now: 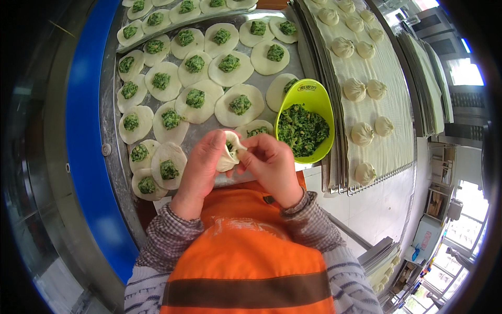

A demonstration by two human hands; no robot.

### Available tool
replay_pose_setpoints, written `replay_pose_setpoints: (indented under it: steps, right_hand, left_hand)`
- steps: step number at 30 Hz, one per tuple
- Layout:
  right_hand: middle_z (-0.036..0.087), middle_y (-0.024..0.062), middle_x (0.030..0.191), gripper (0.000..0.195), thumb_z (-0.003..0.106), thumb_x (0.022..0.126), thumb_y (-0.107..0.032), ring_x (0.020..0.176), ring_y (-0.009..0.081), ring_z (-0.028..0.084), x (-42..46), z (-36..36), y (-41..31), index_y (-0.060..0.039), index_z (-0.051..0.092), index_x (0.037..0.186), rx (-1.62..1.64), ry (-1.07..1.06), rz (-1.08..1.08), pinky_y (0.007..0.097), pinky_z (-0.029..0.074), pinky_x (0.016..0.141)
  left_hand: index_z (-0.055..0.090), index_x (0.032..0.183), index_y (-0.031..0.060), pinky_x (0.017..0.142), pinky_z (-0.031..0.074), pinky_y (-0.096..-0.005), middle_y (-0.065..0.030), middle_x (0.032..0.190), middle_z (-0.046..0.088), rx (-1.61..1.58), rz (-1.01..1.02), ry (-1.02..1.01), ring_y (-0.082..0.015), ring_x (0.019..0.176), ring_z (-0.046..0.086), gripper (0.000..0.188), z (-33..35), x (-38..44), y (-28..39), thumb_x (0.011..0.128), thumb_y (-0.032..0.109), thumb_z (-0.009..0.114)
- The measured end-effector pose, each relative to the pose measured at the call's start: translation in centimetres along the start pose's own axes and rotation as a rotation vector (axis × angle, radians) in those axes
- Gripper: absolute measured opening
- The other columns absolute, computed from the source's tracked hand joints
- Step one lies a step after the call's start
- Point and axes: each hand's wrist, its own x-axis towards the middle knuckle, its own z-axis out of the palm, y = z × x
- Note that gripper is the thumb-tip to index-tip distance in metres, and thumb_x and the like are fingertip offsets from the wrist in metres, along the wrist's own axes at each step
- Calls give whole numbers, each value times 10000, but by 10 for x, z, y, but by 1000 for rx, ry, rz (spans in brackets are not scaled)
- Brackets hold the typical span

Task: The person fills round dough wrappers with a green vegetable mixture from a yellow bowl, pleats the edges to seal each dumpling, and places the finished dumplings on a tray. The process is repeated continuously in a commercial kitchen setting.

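A partly pleated bun (227, 159) with green filling showing through its opening sits between my two hands. My left hand (206, 168) cups it from the left, thumb along the near rim of the opening. With thumb and fingertips, my right hand (270, 161) pinches the dough edge on the right side. Beyond the hands, flat round dough wrappers (253, 112), each topped with a mound of chopped green filling (240, 104), lie on a metal tray (251, 49). Just right of my right hand stands a lime-green bowl (327, 106) holding loose chopped green filling (302, 131).
Several pleated buns (355, 89) rest on a cloth-lined rack (384, 153) to the right. A second metal tray (188, 23) with topped wrappers overlaps the far end. A blue edge (88, 137) runs along the left. More stacked racks (427, 82) stand farther right.
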Motion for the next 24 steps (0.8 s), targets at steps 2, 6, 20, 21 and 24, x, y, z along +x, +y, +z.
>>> replay_pose_setpoints:
  steps: [2, 6, 20, 21, 24]
  right_hand:
    - [621, 127, 750, 156, 678, 770, -20, 617, 232, 622, 5, -4, -7, -3, 609, 909, -450, 15, -415, 322, 479, 545]
    - [601, 127, 740, 166, 669, 751, -6, 626, 268, 599, 2, 0, -6, -9, 608, 905, -291, 43, -310, 331, 470, 541]
    - [598, 112, 748, 191, 674, 743, 15, 600, 238, 583, -6, -3, 5, -9, 590, 913, -14, -9, -18, 305, 467, 545]
    - [600, 112, 746, 200, 670, 742, 20, 605, 239, 589, -6, -4, 2, -10, 589, 923, -136, -14, -136, 304, 472, 549]
    - [602, 116, 733, 222, 663, 741, 34, 620, 250, 615, -2, -4, -8, -13, 587, 944, -439, -24, -516, 308, 489, 557]
  left_hand:
    - [608, 928, 68, 419, 356, -210, -11, 731, 597, 34, 8, 100, -73, 579, 528, 524, -3, 3, -8, 966, 540, 384]
    - [610, 943, 53, 417, 351, -218, -11, 710, 588, 275, -16, 68, -89, 541, 523, 637, -10, 4, -4, 965, 595, 276]
    - [608, 1017, 57, 455, 370, -176, 11, 739, 581, 387, -79, -173, -49, 579, 514, 664, -9, -5, 19, 924, 653, 330]
    - [604, 1033, 56, 456, 370, -173, 9, 751, 583, 472, 25, -128, -48, 580, 514, 658, -7, -7, 14, 926, 648, 336]
    - [592, 1073, 50, 461, 372, -166, 2, 783, 588, 592, 154, -39, -47, 584, 516, 645, -8, -9, 3, 930, 632, 353]
